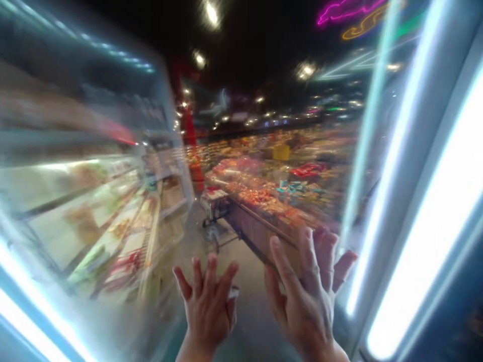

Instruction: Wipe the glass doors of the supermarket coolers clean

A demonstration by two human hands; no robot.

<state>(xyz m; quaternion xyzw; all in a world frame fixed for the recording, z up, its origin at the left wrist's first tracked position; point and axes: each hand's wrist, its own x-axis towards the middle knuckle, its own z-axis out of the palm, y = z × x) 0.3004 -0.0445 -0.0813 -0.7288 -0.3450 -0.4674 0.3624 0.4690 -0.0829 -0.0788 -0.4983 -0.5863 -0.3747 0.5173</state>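
My left hand (209, 304) is raised at the lower middle of the head view, back toward me, its fingers spread apart. A small white thing (234, 291) shows beside its thumb; I cannot make out what it is or whether the thumb holds it. To the right, my right hand (307, 286) is raised too, fingers stretched and apart, with nothing visible in it. Its little finger is nearest to a bright vertical light tube (372, 196); whether they touch, I cannot tell. Both hands appear in front of the store aisle.
On the left, a lit shelf case (124, 226) holds blurred packaged goods. A shopping cart (215, 206) stands farther down the aisle. Beyond the hands runs a long display counter (260, 221) heaped with colourful goods. Another wide light tube (422, 241) slants along the right edge. Much is motion-blurred.
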